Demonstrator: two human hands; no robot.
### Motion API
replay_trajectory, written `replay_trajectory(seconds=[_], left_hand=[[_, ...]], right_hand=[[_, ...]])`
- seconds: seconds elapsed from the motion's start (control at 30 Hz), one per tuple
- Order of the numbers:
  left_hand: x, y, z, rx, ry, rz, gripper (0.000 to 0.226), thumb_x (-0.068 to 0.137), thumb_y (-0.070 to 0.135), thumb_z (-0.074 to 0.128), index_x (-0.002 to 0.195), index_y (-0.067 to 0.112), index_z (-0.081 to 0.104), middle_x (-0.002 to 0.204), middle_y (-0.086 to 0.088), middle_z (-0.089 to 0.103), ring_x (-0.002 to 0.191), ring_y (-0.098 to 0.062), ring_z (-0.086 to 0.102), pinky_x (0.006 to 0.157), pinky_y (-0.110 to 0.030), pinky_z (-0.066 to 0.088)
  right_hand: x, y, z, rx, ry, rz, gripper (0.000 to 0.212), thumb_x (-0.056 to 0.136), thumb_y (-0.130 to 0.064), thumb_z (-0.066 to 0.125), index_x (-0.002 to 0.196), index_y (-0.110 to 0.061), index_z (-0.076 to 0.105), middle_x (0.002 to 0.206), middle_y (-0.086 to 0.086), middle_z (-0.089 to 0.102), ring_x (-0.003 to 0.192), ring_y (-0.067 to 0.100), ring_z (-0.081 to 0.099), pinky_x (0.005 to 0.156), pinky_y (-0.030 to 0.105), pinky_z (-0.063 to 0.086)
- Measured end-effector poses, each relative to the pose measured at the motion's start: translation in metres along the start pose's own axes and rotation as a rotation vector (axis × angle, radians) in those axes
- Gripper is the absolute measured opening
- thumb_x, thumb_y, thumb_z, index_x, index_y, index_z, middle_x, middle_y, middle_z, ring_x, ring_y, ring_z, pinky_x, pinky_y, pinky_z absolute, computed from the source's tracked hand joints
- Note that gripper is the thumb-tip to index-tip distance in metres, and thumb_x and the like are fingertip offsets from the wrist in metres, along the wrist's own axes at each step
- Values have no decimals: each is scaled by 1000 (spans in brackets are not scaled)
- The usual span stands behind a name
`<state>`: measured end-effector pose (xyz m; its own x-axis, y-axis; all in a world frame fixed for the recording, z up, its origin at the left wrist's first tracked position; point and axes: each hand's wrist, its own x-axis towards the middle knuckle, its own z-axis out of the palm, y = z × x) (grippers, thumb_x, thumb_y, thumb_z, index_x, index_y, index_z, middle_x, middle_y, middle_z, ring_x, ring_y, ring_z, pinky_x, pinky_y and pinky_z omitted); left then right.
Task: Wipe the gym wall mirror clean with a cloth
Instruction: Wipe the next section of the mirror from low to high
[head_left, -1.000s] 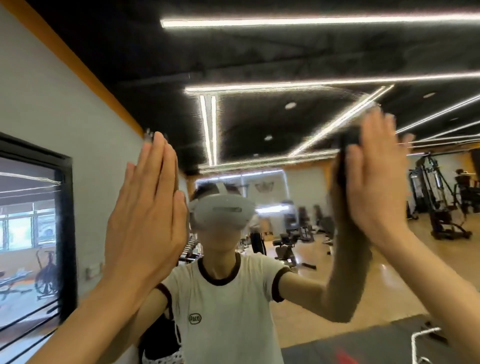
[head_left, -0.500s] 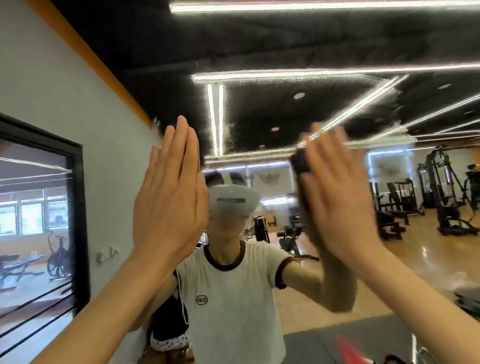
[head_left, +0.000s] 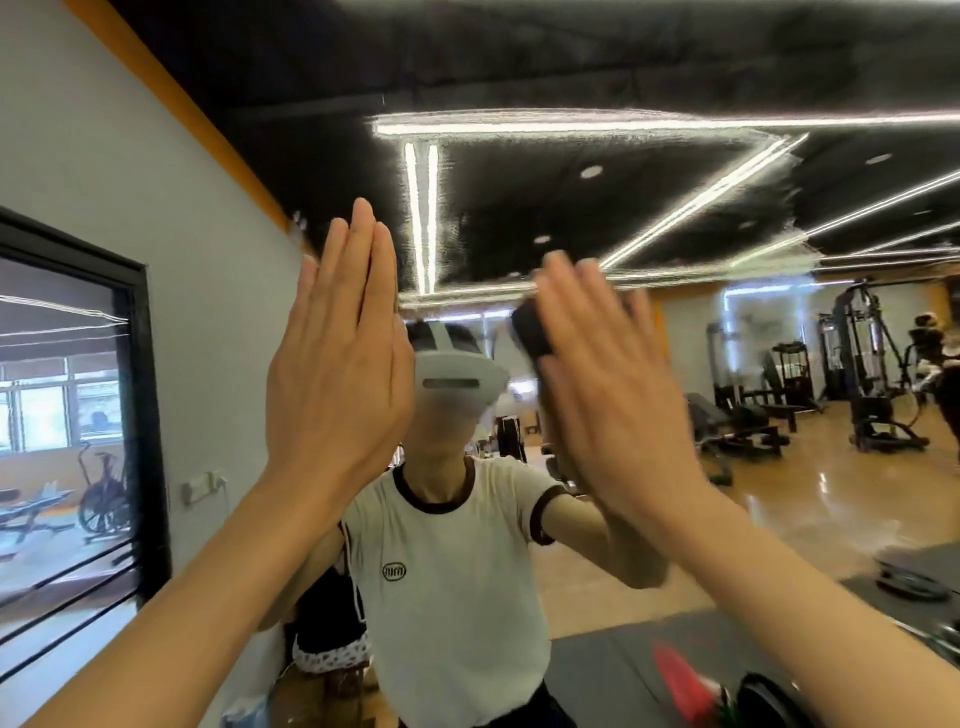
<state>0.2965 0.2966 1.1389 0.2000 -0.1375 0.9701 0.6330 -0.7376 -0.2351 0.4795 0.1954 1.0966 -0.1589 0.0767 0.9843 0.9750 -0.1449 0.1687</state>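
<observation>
Mirror (head_left: 675, 493) glass fills most of our view, giving back a gym floor, ceiling light strips (head_left: 691, 200) and our own white T-shirt (head_left: 447, 566). Our right hand (head_left: 618, 395) lies flat with straight fingers, pressing a dark cloth (head_left: 532, 327) against the glass; the cloth peeks out past the hand's left edge, near the fingertips, though blur there makes its outline only roughly readable. Our left hand (head_left: 337, 374) is raised beside it, fingers straight and together, palm to the mirror, holding nothing. A black-framed window (head_left: 137, 415) sits on the grey wall at left.
</observation>
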Motion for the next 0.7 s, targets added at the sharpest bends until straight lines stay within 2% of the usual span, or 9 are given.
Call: replay_trajectory(seconds=[0.1,0.17,0.23,0.33,0.4,0.47,0.53,0.6,0.7], left_hand=[[1,0,0,5,12,-6,60,105,22,26,161,6,11,170,-11,7,157,-23,3,125,-27,-8],[1,1,0,6,8,-4,60,105,21,26,161,6,12,170,-11,7,157,-23,3,125,-26,-8],[1,1,1,12,0,-5,60,105,22,25,161,5,12,170,-11,6,157,-23,2,125,-27,-8],[0,1,-1,31,-1,9,59,106,23,24,161,3,12,169,-12,6,157,-24,2,125,-27,-9],[1,1,-3,25,-5,19,59,106,22,24,160,2,13,169,-13,7,157,-25,4,125,-26,-9],[1,1,-3,5,-16,16,59,105,22,23,160,2,13,169,-13,8,157,-24,4,124,-24,-9],[1,0,-1,-11,-22,3,60,105,24,22,160,4,12,169,-11,8,156,-21,3,124,-23,-9],[1,-2,1,-6,-12,-6,60,105,25,22,160,5,13,169,-11,10,156,-20,4,125,-25,-6],[2,10,4,-18,11,-26,58,107,28,21,159,2,18,168,-14,15,156,-26,9,128,-37,2]], right_hand=[[-21,47,-20,1,74,351,54,109,-24,28,159,-8,20,167,8,16,155,20,7,127,45,2],[-20,35,-14,-5,151,497,54,108,-23,25,159,-7,17,168,9,13,155,21,5,126,47,2],[-10,-6,0,-22,178,455,56,106,-20,31,158,-6,17,167,12,16,155,25,8,127,48,5],[-10,-70,26,1,61,102,64,96,-8,45,156,-7,21,164,14,24,153,28,15,126,47,10],[-14,-73,26,-13,-18,-101,61,101,-15,41,157,-7,17,165,12,21,154,26,14,127,43,5],[-17,-39,15,-30,-46,-184,60,103,-21,39,157,-8,17,165,11,19,154,24,12,127,43,6],[-21,9,-1,-5,-49,-120,59,103,-18,40,157,-8,18,165,11,18,155,23,10,126,41,4],[-28,64,-20,1,-24,47,57,105,-21,35,158,-9,18,166,9,15,155,20,7,127,38,2],[-42,125,-38,-5,50,322,56,108,-29,24,160,-10,13,168,6,10,156,16,2,127,41,1]])
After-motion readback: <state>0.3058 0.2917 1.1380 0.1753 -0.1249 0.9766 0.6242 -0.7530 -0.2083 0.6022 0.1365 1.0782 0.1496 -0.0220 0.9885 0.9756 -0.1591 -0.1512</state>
